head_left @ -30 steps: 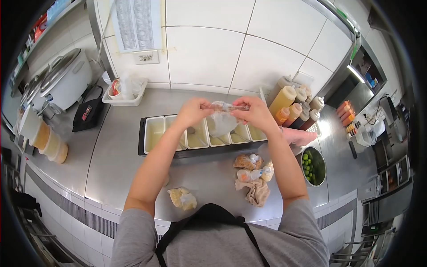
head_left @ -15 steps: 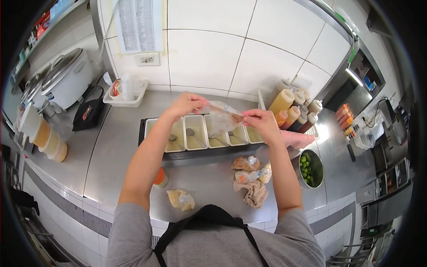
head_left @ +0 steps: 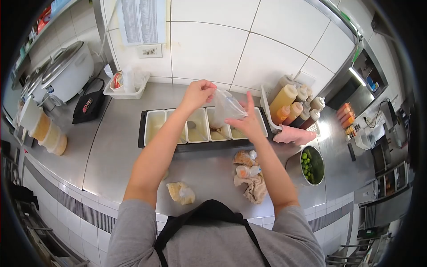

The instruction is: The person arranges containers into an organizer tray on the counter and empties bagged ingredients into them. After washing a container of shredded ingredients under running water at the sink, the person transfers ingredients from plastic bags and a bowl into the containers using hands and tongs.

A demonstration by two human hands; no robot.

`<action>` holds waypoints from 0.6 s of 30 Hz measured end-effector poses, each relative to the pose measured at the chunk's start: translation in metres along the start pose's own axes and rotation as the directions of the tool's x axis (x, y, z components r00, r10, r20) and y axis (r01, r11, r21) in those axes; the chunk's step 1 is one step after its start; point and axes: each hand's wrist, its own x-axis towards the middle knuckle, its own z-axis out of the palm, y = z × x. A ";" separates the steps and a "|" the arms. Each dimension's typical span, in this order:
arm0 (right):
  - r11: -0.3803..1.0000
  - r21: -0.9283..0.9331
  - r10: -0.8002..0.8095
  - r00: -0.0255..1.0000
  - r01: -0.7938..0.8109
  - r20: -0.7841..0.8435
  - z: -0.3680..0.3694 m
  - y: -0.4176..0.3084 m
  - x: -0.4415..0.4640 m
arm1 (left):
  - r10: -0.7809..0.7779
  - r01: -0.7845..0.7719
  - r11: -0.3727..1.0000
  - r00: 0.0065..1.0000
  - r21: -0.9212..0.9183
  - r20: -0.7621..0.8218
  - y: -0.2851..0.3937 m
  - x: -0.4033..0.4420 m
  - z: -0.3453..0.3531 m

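Observation:
A clear plastic bag (head_left: 227,108) hangs over the row of white bins, its upper edge pinched in my left hand (head_left: 199,94). Beside the bag, my right hand (head_left: 250,121) has its thumb and index finger spread apart, and the bag's side touches it. Below the bag is a white bin (head_left: 219,136) with a spoon and some beige-brown matter in it; the bag partly hides it. The neighbouring bin (head_left: 197,132) holds pale liquid and a ladle (head_left: 191,125). All the bins sit in a black holder (head_left: 141,133).
Near me lie a bag of pale yellow food (head_left: 181,193), small filled bags (head_left: 245,164) and a beige cloth (head_left: 254,189). On the right stand a pot of limes (head_left: 321,165), a pink cloth (head_left: 293,136) and sauce bottles (head_left: 284,100). A white tray (head_left: 133,92) is at back left.
My left hand has risen and moved slightly right, lifting the bag more upright. My right hand's fingers have spread from their pinch. The brown contents seen in the bag no longer show there.

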 end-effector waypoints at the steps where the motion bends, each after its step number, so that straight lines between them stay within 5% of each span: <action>1: 0.999 -0.045 0.015 0.999 -0.013 0.039 0.005 0.030 0.001 | 0.003 -0.003 0.999 1.000 -0.035 0.002 -0.001 0.001 0.001; 3: 0.985 -0.092 0.153 0.982 -0.143 0.113 0.007 0.041 0.002 | 0.008 -0.008 0.995 1.000 -0.101 0.004 -0.001 0.003 0.000; 5: 0.922 -0.111 0.385 0.904 -0.370 0.186 0.005 0.030 0.001 | 0.163 -0.154 0.964 0.986 0.216 -0.024 0.004 0.012 -0.012; 9: 0.939 -0.077 0.344 0.925 -0.336 0.159 -0.001 0.048 -0.006 | 0.331 -0.318 0.817 0.942 0.480 0.062 0.021 0.011 -0.024; 12: 0.933 -0.045 0.360 0.924 -0.357 0.133 -0.006 0.046 0.001 | 0.330 -0.288 0.936 0.919 0.201 -0.218 0.008 0.007 -0.013; 15: 0.945 0.018 0.321 0.940 -0.326 0.116 -0.006 0.022 0.007 | 0.025 -0.028 0.930 1.000 0.365 0.012 -0.038 0.004 -0.019; 18: 0.962 -0.032 0.273 0.949 -0.271 0.161 -0.001 0.014 0.014 | 0.019 -0.164 0.889 0.946 0.427 0.323 -0.063 -0.005 -0.002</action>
